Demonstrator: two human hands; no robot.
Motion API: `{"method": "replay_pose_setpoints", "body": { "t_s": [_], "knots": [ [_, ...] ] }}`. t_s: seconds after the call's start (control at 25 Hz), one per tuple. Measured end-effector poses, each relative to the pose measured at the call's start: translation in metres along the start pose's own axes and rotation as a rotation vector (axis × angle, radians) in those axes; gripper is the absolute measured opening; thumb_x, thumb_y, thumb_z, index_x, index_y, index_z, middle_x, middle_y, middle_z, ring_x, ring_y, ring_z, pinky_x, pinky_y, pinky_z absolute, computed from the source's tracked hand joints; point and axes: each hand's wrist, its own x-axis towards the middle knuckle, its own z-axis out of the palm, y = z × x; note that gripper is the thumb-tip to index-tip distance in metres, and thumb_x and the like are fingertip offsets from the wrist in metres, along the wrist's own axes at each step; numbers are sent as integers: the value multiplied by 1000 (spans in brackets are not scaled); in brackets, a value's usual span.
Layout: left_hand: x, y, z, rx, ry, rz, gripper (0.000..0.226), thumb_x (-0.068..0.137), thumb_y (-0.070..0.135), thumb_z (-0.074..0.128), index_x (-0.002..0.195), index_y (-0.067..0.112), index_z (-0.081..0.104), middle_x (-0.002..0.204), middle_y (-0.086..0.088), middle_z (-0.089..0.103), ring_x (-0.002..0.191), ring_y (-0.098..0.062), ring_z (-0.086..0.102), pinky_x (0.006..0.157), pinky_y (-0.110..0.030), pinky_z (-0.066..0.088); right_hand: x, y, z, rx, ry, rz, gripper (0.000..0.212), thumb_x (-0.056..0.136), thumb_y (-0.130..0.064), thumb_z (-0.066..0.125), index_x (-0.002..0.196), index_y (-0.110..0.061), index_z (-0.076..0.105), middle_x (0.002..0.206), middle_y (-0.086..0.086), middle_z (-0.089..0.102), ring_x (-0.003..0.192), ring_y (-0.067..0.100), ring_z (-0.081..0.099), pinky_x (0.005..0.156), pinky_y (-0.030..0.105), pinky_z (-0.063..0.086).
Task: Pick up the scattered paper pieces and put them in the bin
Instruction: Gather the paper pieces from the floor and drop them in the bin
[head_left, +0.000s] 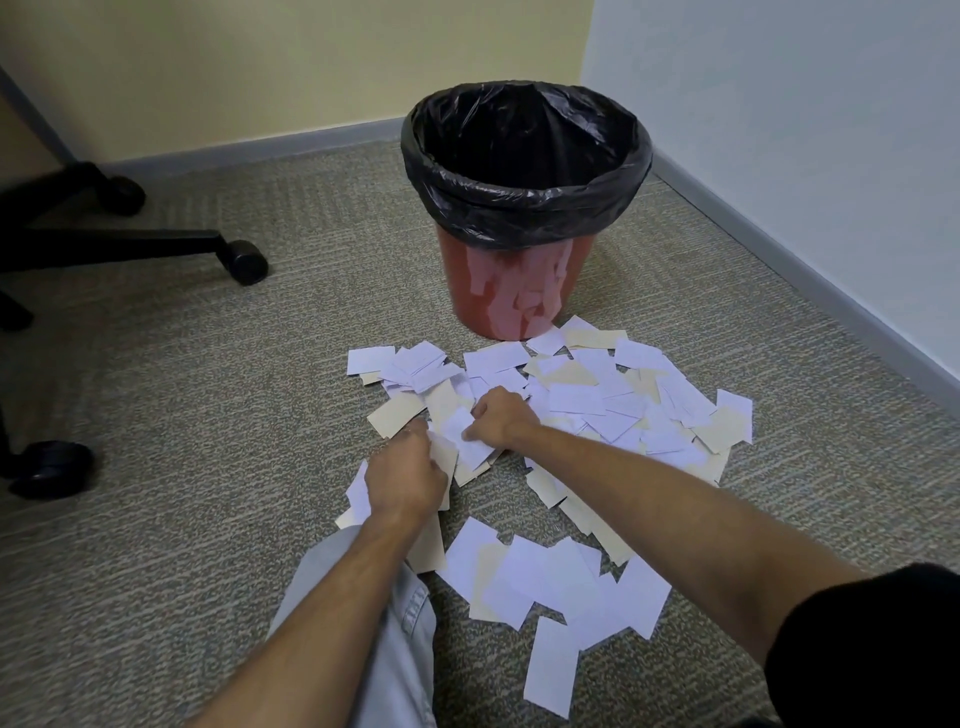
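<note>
Crouching over a carpeted floor (208, 415), a person worked with both hands in the middle of a spread of paper pieces (597, 400). The left hand (402, 480) had its fingers curled around several cream and white pieces, gripping them just above the carpet. The right hand (498, 418), just beyond it and nearly touching, also had its fingers curled, pinching a white piece (460, 423) from the same clump. White and cream pieces lay scattered on the floor all around the hands, reaching right up to the foot of the bin (519, 280) and also lying nearer the person beside a grey trouser knee (400, 649). The bin, red with a black liner (524, 171) folded over its rim, stood upright near the corner of the walls, past the papers. A black chair base (130, 244) with castors stood well apart to the left.
</note>
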Motion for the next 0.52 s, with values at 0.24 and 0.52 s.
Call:
{"method": "replay_pose_setpoints", "body": {
  "t_s": [0.24,0.52],
  "knots": [
    [0,5,-10,-220,172,-28,38,84,11,51,120,22,56,89,-11,68,84,-35,62,65,-38,51,-13,-3,-50,-80,-29,-205,56,78,-8,70,50,-20,23,53,-1,22,54,17,21,56,30,17],
    [15,22,-36,-706,361,-8,12,82,9,61,92,16,58,78,4,65,75,-22,61,70,-39,53,-32,-26,-123,-242,123,-522,9,74,-23,69,64,-24,69,58,-7,62,60,12,56,61,31,46]
  ]
}}
